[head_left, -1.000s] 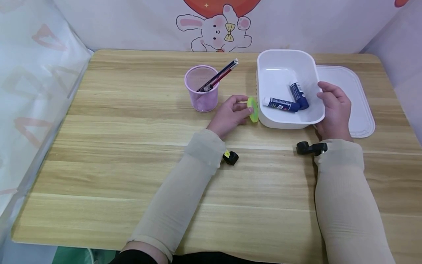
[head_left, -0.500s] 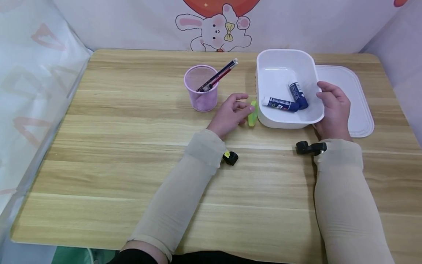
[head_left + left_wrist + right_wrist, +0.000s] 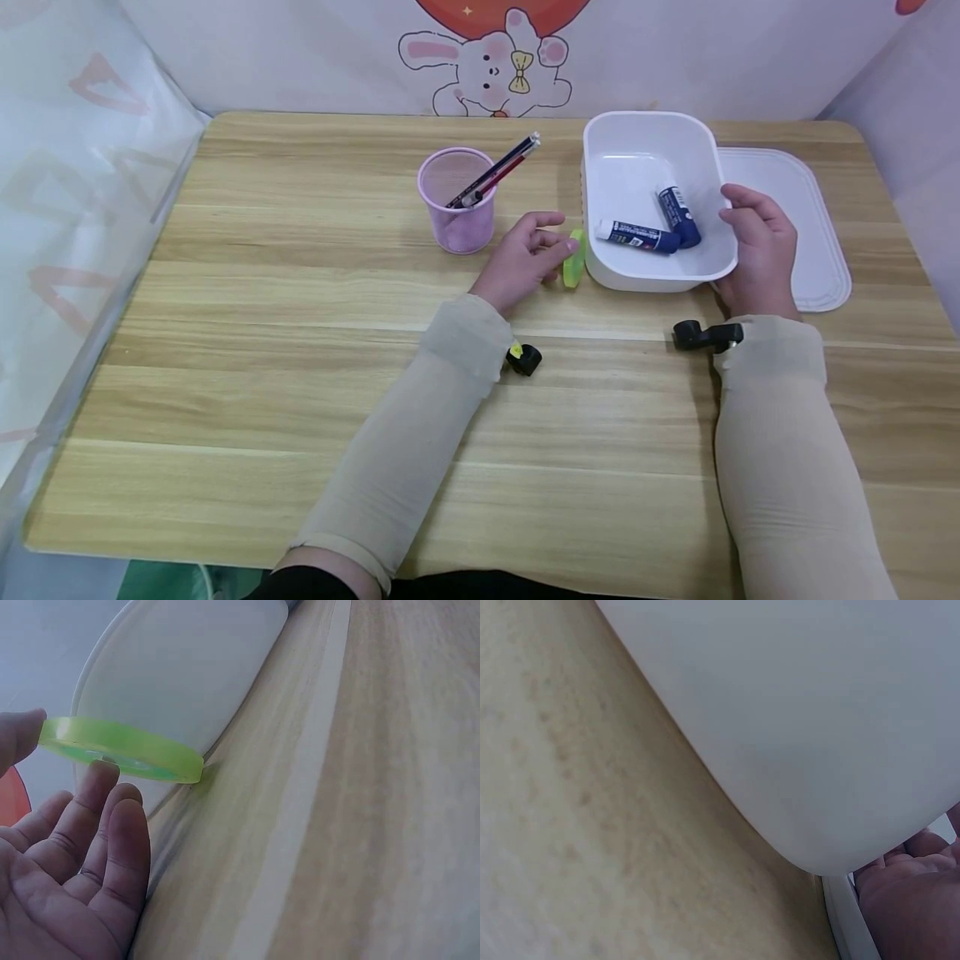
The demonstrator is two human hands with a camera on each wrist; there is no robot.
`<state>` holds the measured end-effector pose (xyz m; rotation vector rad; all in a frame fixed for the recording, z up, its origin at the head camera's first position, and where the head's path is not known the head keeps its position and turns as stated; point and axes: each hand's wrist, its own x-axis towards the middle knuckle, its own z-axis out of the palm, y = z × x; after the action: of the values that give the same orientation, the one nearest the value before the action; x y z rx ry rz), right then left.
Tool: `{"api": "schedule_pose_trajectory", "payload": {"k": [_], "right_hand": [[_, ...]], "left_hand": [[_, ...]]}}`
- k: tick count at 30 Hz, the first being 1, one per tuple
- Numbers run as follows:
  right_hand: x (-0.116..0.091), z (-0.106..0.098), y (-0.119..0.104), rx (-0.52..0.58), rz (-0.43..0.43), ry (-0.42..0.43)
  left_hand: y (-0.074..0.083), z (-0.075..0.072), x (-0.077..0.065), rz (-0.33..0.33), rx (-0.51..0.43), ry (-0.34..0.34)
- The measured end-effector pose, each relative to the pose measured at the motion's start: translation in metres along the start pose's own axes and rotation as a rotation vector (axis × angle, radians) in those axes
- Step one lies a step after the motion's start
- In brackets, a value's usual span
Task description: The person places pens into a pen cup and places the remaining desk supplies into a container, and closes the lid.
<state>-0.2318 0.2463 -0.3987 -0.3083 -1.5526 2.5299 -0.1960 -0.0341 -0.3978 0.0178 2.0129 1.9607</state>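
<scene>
A yellow-green roll of tape stands on edge just left of the white plastic box. My left hand holds it between thumb and fingers; in the left wrist view the roll of tape meets the thumb at its left end, and a fingertip touches it from below. Its far end comes down close to the tabletop. On the box's right side, my right hand grips the rim, thumb over the edge. Two blue glue sticks with white caps lie inside, one glue stick across the other glue stick's lower end.
A pink cup holding pencils stands left of the box, just beyond my left hand. Partly under the box's right side lies a white lid. The wooden table ends at a wall sheet behind.
The roll of tape has dropped slightly and turned from its flat face to nearly edge-on in my left fingers. My right hand and the box stay in place.
</scene>
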Motion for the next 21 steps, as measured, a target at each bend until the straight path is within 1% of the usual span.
{"api": "schedule_pose_trajectory", "payload": {"k": [6, 12, 15, 21], "right_hand": [[0.0001, 0.0008, -0.001, -0.017, 0.01, 0.009], [0.0013, -0.0001, -0.0009, -0.006, 0.014, 0.015], [0.0013, -0.0008, -0.0011, -0.008, 0.019, 0.013], [0.0014, -0.0002, -0.0019, -0.04, 0.03, 0.015]], "left_hand": [[0.0017, -0.001, -0.0005, -0.049, 0.049, -0.044], [0.0023, -0.0007, 0.0003, -0.074, 0.102, -0.081], [0.0018, -0.0005, 0.0015, -0.081, 0.114, -0.092], [0.0019, -0.0011, 0.001, -0.081, 0.106, -0.101]]}}
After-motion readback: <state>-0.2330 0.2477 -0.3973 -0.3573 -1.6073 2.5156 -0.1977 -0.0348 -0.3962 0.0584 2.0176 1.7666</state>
